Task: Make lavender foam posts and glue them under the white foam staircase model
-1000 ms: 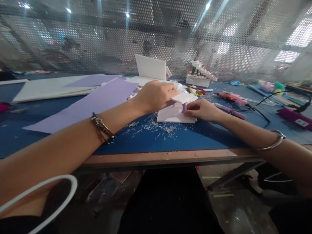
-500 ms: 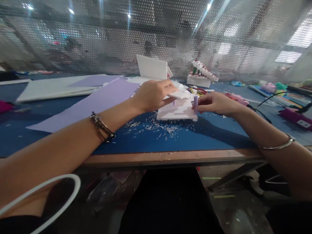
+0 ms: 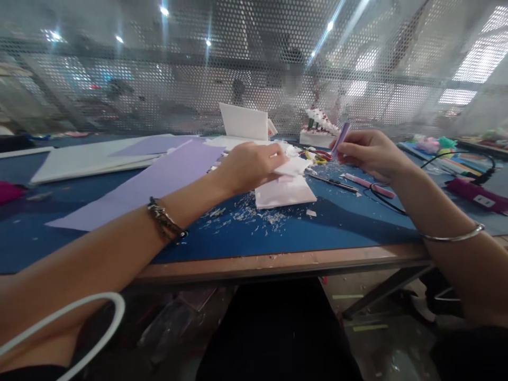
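My left hand point(image 3: 254, 165) is closed on a white foam piece point(image 3: 294, 166), tilted above a white foam board point(image 3: 283, 194) that lies on the blue table. Part of the piece is hidden by my fingers. My right hand point(image 3: 367, 152) is raised to the right of the board, pinching a narrow purple strip point(image 3: 342, 138) that sticks up from the fingertips. White shavings point(image 3: 265, 217) are scattered in front of the board. Beyond my hands lie red and yellow scissors point(image 3: 317, 156).
Purple sheets point(image 3: 143, 185) and white boards point(image 3: 85, 156) lie at the left. A white panel point(image 3: 244, 121) and a white decorated model point(image 3: 319, 129) stand at the back. A dark pen-like tool point(image 3: 333, 182), a pink stick point(image 3: 368, 185) and a black cable point(image 3: 397, 207) lie at the right.
My right hand has lifted away from the board, up and to the right, with the purple strip in it. My left hand stays nearly in place, holding the white foam piece.
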Demonstrator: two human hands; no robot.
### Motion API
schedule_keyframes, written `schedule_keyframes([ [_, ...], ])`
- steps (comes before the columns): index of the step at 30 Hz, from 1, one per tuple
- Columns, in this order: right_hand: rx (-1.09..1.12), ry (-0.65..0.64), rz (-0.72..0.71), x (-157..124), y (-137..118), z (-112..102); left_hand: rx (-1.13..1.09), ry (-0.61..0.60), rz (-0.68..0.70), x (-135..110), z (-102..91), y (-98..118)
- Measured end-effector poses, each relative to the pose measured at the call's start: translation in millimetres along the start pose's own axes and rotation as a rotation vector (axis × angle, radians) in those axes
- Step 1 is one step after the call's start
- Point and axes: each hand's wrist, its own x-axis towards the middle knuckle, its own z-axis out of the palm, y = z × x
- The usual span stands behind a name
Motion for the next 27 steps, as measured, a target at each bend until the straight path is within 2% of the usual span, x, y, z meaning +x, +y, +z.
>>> schedule_keyframes([
  [1,-0.039,-0.006,-0.014,0.4,-0.1,1.5,0.002,-0.05,0.037,0.0,2.3,-1.7],
  [3,-0.186,-0.016,-0.075,0.5,-1.4,5.4,-0.036,-0.078,0.066,-0.8,2.3,-6.8],
  [7,-0.457,0.019,-0.239,-2.6,-9.5,20.7,-0.274,0.028,-0.067,-1.1,-18.3,-9.7],
  [10,-0.485,-0.003,-0.289,-5.2,-19.0,36.2,-0.548,0.092,-0.13,3.9,-36.9,1.3],
  [12,-0.474,-0.023,-0.315,-5.5,-24.3,43.7,-0.719,0.185,-0.175,8.6,-42.2,10.3],
  [14,-0.458,-0.013,-0.353,-4.6,-26.9,47.3,-0.866,0.268,-0.217,12.5,-41.1,17.1],
  [16,-0.458,0.004,-0.388,-3.7,-26.7,47.9,-0.954,0.295,-0.249,14.9,-36.6,21.0],
  [19,-0.488,0.016,-0.423,-4.7,-25.1,50.0,-1.006,0.298,-0.285,15.6,-29.8,24.3],
  [22,-0.523,0.031,-0.459,-8.2,-28.7,54.9,-1.048,0.369,-0.296,14.7,-27.2,27.1],
  [25,-0.589,0.046,-0.449,-7.5,-31.9,45.7,-1.043,0.444,-0.278,13.6,-28.3,29.1],
  [27,-0.714,0.066,-0.386,-1.7,-23.8,21.5,-1.037,0.47,-0.265,12.8,-29.6,29.5],
])
